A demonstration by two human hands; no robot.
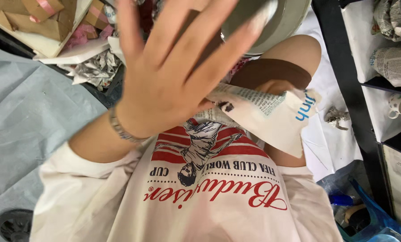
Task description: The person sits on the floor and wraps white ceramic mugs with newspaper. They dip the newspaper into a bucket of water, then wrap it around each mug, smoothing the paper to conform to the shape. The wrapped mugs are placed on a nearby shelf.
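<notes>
My left hand (164, 76) is raised close to the camera, blurred, with its fingers spread and a bracelet on the wrist. Its fingertips lie over the edge of a round grey-white plate (285, 18) at the top of the view; whether they touch it is unclear. A sheet of newspaper (263, 114) hangs over my lap, just right of that hand's heel. My right hand (275, 86) is mostly hidden by a fold of the sheet and seems to grip it; its forearm shows below the paper.
A black shelf frame (348, 76) on the right holds newspaper-wrapped bundles (395, 62) and a white mug (399, 105). A crumpled paper scrap (337, 117) lies on white sheeting. Cardboard (34, 20) and crumpled newspaper (97, 67) sit top left. A grey tarp (30, 112) covers the floor, with a blue bag (370, 215) bottom right.
</notes>
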